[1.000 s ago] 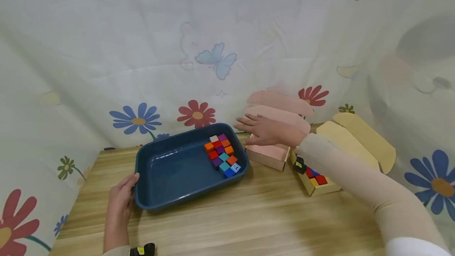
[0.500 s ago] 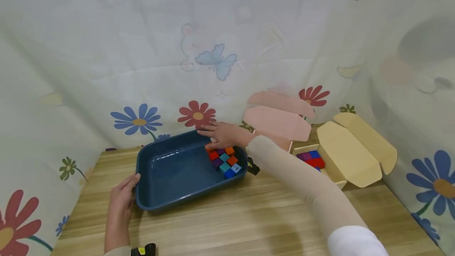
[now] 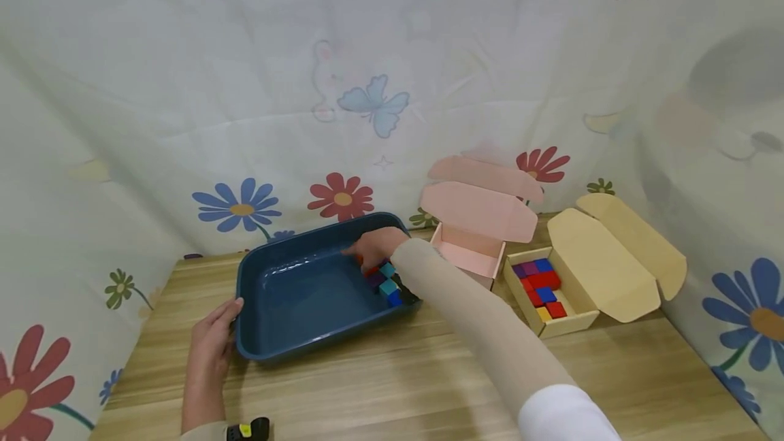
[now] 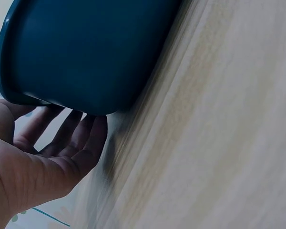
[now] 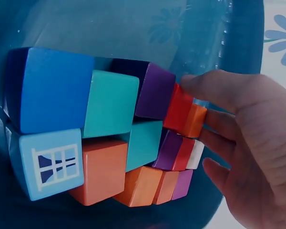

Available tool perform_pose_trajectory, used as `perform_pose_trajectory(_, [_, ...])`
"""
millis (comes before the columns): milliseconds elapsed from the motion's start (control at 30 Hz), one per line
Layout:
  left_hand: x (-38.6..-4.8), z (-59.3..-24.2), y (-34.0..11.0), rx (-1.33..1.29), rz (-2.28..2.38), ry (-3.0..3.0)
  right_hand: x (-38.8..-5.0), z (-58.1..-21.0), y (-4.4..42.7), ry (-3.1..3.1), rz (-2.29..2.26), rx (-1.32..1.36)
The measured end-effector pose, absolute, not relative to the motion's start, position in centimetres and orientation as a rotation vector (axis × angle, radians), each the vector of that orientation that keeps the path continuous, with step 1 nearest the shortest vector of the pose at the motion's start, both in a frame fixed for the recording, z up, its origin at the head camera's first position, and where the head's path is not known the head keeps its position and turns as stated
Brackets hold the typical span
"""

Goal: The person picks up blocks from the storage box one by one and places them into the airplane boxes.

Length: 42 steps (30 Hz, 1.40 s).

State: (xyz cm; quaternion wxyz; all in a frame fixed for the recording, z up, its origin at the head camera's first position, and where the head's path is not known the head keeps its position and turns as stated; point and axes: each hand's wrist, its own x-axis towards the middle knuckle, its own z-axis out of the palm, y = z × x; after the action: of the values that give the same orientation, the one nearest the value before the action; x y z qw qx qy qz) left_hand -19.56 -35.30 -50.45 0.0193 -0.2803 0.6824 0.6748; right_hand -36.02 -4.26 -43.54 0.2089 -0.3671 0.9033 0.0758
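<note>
A dark blue tray (image 3: 306,305) sits on the table, with wooden cubes grouped at its right end. My left hand (image 3: 211,342) holds the tray's left end, thumb at the rim and fingertips against the outer wall in the left wrist view. Over the cubes reaches my right hand (image 3: 376,247). In the right wrist view its thumb lies by a red cube (image 5: 178,107) and its fingers by an orange cube (image 5: 195,120); no cube is lifted. Closer to the camera are a blue cube (image 5: 57,90), a teal cube (image 5: 112,102) and a light blue cube with a window print (image 5: 52,164).
Right of the tray, a pink box (image 3: 468,250) stands with its lid up. Beside it a yellow box (image 3: 572,301), lid folded back, contains several red, blue, purple and yellow cubes. A flower-printed cloth (image 3: 275,121) hangs behind the wooden table (image 3: 343,393).
My right hand has moved left from above the pink box to the cubes in the tray, its fingers now lowered among them. The left hand stays at the tray's end.
</note>
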Motion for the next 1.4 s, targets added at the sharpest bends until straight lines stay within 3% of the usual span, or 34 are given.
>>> perform_pose_trajectory(800, [-19.7, -50.7, -35.3, -0.888, 2.11, 2.103, -36.4, -43.2, -5.4, 2.557, 0.143, -1.408])
perform_pose_trajectory(1400, [-19.7, -50.7, -35.2, -0.913, 2.122, 2.101, -34.6, -38.7, 0.7, 2.612, 0.121, -1.53])
